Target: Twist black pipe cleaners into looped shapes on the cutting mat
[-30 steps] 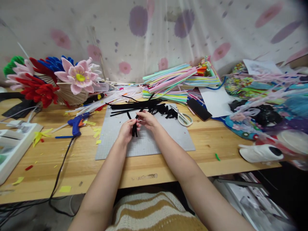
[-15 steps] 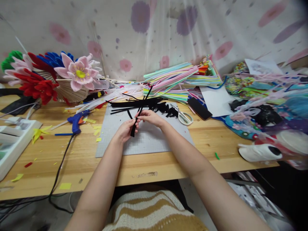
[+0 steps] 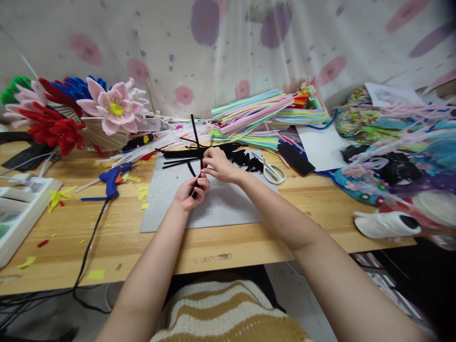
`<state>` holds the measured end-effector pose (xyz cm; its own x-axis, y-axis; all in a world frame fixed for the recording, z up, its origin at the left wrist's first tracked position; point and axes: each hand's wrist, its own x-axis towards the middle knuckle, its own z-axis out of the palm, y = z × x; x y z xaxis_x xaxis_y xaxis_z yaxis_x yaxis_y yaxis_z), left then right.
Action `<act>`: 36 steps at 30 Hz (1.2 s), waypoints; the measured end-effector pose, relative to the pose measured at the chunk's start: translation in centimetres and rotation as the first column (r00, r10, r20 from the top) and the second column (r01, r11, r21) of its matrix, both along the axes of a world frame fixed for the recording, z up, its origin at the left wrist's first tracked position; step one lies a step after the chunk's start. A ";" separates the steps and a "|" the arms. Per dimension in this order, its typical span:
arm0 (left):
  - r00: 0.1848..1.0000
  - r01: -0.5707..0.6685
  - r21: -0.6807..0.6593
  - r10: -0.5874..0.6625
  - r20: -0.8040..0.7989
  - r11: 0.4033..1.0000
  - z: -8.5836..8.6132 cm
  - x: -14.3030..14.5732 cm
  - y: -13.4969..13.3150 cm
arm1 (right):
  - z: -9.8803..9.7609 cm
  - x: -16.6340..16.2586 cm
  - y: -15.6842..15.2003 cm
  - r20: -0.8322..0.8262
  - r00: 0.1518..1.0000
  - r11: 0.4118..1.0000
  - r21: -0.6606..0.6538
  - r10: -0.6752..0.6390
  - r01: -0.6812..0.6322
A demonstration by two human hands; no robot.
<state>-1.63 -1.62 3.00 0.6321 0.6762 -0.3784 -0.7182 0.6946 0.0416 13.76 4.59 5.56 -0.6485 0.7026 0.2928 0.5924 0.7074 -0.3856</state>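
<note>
My left hand [image 3: 190, 194] is closed around the lower ends of some black pipe cleaners [image 3: 194, 130], above the grey cutting mat [image 3: 221, 209]. Just above it, my right hand [image 3: 219, 165] pinches the same pipe cleaners, one of which stands almost straight up past the fingers. How the strands meet between the fingers is hidden. Behind both hands lies a pile of black pipe cleaners [image 3: 178, 154]. Curled black pieces [image 3: 254, 164] sit at its right end, beside scissors [image 3: 273, 172] with pale handles.
To the left are a blue glue gun [image 3: 113, 179], a white power strip [image 3: 21, 209] and fuzzy flowers [image 3: 114, 109]. Bundles of pastel pipe cleaners [image 3: 256, 114] lie at the back. A black phone-like slab [image 3: 296, 159] and a white shoe-shaped object [image 3: 386, 224] are on the right.
My right hand has shifted up and slightly right along the pipe cleaners. The long strand has swung from leaning right to nearly upright, tipping slightly left. My left hand keeps its hold.
</note>
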 end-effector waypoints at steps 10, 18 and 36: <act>0.908 -0.024 0.190 0.101 -0.406 0.982 0.6 0.7 0.4 | 2.9 -0.1 0.4 0.134 0.986 0.970 -0.233 0.102 -0.068; 0.411 0.227 0.567 0.451 -0.793 0.792 0.1 0.8 2.1 | 2.6 0.0 2.0 0.136 0.987 0.941 -0.336 0.085 -0.035; 0.186 0.113 0.615 0.592 -0.785 0.780 0.5 0.3 2.3 | 2.5 -0.7 0.0 -0.257 0.918 0.943 0.065 -0.301 0.327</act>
